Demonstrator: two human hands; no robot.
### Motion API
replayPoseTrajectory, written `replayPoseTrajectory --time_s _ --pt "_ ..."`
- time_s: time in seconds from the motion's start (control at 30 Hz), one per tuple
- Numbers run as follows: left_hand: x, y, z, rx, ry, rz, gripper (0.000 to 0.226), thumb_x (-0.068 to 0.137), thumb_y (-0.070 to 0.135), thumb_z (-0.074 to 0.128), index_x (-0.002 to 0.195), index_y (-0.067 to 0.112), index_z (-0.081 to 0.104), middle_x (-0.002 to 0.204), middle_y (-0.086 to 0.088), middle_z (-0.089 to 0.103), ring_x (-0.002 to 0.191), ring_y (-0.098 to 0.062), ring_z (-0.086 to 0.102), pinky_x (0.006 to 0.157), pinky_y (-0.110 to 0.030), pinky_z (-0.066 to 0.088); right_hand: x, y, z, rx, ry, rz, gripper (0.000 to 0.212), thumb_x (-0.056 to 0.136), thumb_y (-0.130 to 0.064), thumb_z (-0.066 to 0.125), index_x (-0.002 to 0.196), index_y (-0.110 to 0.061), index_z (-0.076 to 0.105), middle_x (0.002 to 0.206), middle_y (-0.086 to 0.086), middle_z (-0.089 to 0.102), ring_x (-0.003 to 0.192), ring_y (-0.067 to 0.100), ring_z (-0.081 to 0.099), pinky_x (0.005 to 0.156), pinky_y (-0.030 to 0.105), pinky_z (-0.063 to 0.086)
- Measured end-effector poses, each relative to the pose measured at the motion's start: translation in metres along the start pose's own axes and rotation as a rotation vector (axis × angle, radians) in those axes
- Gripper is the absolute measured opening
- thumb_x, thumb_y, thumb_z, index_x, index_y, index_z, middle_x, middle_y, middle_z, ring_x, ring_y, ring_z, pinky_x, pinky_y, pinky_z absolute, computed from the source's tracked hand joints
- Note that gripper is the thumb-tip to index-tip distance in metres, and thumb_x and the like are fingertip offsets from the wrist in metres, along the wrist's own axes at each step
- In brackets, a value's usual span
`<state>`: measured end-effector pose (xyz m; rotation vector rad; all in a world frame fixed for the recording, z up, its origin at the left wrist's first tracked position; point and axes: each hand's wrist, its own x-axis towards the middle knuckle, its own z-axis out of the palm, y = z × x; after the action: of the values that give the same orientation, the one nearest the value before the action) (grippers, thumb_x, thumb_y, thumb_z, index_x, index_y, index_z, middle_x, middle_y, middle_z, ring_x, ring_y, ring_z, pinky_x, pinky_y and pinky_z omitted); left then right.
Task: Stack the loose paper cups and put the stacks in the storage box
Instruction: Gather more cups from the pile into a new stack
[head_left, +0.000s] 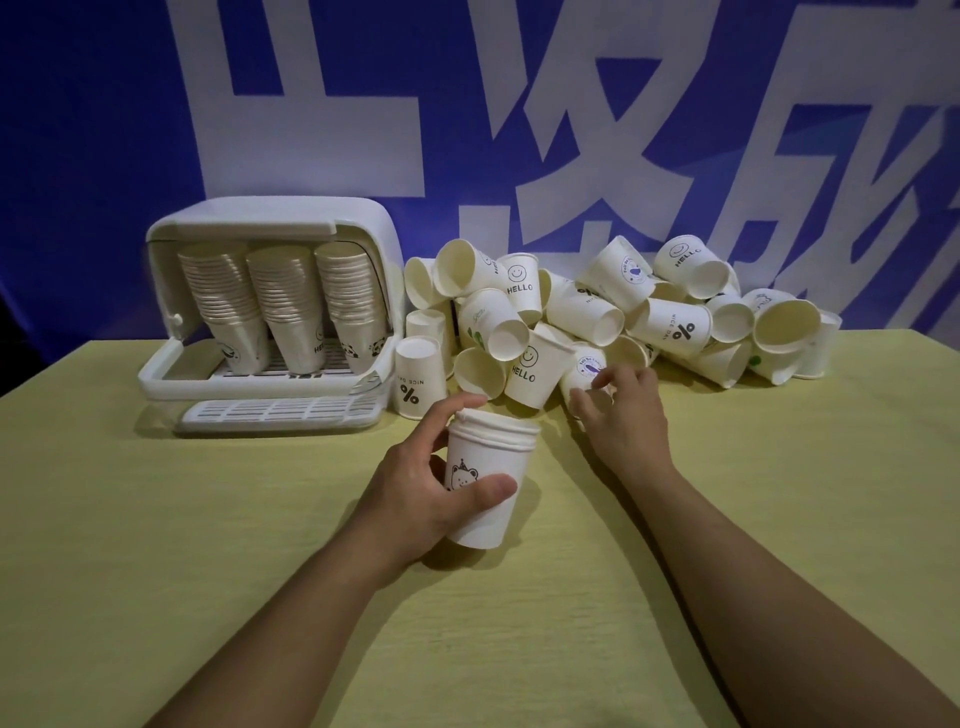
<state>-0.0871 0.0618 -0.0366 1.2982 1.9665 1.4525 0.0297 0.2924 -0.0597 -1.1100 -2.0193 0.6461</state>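
Note:
My left hand grips a short stack of white paper cups with a bear print, held upright above the table's middle. My right hand reaches into the front of the pile of loose cups, its fingers pinching a lying cup with a purple print. The white storage box stands at the back left with its lid raised. Three tall cup stacks lean inside it.
The yellow-green table spreads toward me. A slotted white tray lies in front of the box. One upside-down cup with a percent sign stands between box and pile. A blue wall with large white characters rises behind.

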Motion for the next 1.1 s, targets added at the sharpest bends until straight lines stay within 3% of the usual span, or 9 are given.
replayPoseTrajectory --time_s 0.1,0.2,0.3,0.43,0.53,0.67,0.83,0.97,1.1 --pt "0.0 0.0 0.002 0.027 -0.022 -0.002 0.08 0.053 0.068 0.076 0.127 0.065 0.045 0.111 0.02 0.065 0.087 0.001 0.068 0.077 -0.03 0.06 0.001 -0.001 0.003 -0.017 0.001 0.005 0.037 0.087 -0.046 0.07 0.103 -0.018 0.051 0.117 -0.001 0.039 0.098 0.022 0.05 0.084 0.036 0.043" --pt "0.0 0.0 0.003 0.039 -0.036 -0.002 0.079 0.054 0.068 0.076 0.126 0.065 0.044 0.11 0.021 0.065 0.085 0.001 0.067 0.076 -0.031 0.06 0.001 -0.001 0.002 -0.03 -0.008 0.031 0.033 0.09 -0.037 0.069 0.103 -0.016 0.046 0.116 0.004 0.042 0.091 0.025 0.05 0.077 0.034 0.038" --pt "0.0 0.001 0.002 0.035 -0.042 -0.002 0.078 0.054 0.068 0.075 0.126 0.066 0.044 0.11 0.02 0.065 0.086 0.001 0.067 0.076 -0.029 0.06 0.0 0.0 -0.005 0.016 0.018 0.073 0.038 0.085 -0.031 0.068 0.113 -0.018 0.046 0.123 0.009 0.043 0.097 0.026 0.05 0.083 0.039 0.043" --pt "-0.001 0.002 0.0 0.0 -0.059 0.008 0.078 0.054 0.067 0.074 0.126 0.066 0.045 0.107 0.021 0.067 0.089 -0.001 0.068 0.071 -0.022 0.058 -0.015 -0.018 -0.024 0.224 0.174 0.004 0.044 0.081 -0.031 0.061 0.124 -0.03 0.049 0.126 0.003 0.043 0.115 0.024 0.044 0.098 0.042 0.043" --pt "-0.002 0.003 0.001 0.022 -0.11 0.008 0.08 0.055 0.067 0.073 0.128 0.071 0.041 0.111 0.019 0.066 0.091 -0.001 0.068 0.078 -0.029 0.06 -0.035 -0.038 -0.031 0.44 0.197 -0.135 0.038 0.079 -0.029 0.057 0.115 -0.037 0.051 0.121 -0.003 0.047 0.105 0.013 0.05 0.091 0.039 0.05" --pt "-0.003 0.003 0.002 0.037 -0.122 0.007 0.094 0.058 0.067 0.073 0.138 0.074 0.026 0.129 0.019 0.062 0.109 0.007 0.061 0.09 -0.03 0.057 -0.058 -0.054 -0.021 0.611 0.003 -0.322 0.047 0.076 -0.03 0.06 0.119 -0.043 0.047 0.119 -0.007 0.052 0.104 0.008 0.056 0.082 0.033 0.055" --pt "-0.002 0.003 -0.001 0.057 -0.064 0.001 0.103 0.056 0.068 0.075 0.14 0.076 0.016 0.128 0.025 0.057 0.115 0.005 0.058 0.096 -0.038 0.055 -0.065 -0.059 -0.019 0.654 -0.231 -0.379 0.078 0.075 -0.019 0.058 0.136 -0.061 0.035 0.111 -0.004 0.045 0.097 0.012 0.052 0.081 0.024 0.052" --pt "-0.003 0.005 -0.001 0.081 -0.086 0.018 0.103 0.055 0.069 0.075 0.141 0.075 0.018 0.123 0.024 0.062 0.109 0.008 0.06 0.094 -0.036 0.056 -0.062 -0.055 -0.02 0.717 -0.311 -0.343 0.079 0.079 -0.012 0.056 0.141 -0.054 0.034 0.084 -0.015 0.047 0.078 0.01 0.05 0.074 0.026 0.05" --pt "-0.003 0.005 -0.001 0.078 -0.06 0.012 0.101 0.055 0.069 0.075 0.139 0.075 0.018 0.12 0.02 0.065 0.108 0.004 0.061 0.094 -0.043 0.056 -0.062 -0.054 -0.018 0.676 -0.329 -0.329 0.069 0.08 -0.018 0.06 0.139 -0.048 0.043 0.081 -0.017 0.049 0.078 0.009 0.051 0.075 0.026 0.051"
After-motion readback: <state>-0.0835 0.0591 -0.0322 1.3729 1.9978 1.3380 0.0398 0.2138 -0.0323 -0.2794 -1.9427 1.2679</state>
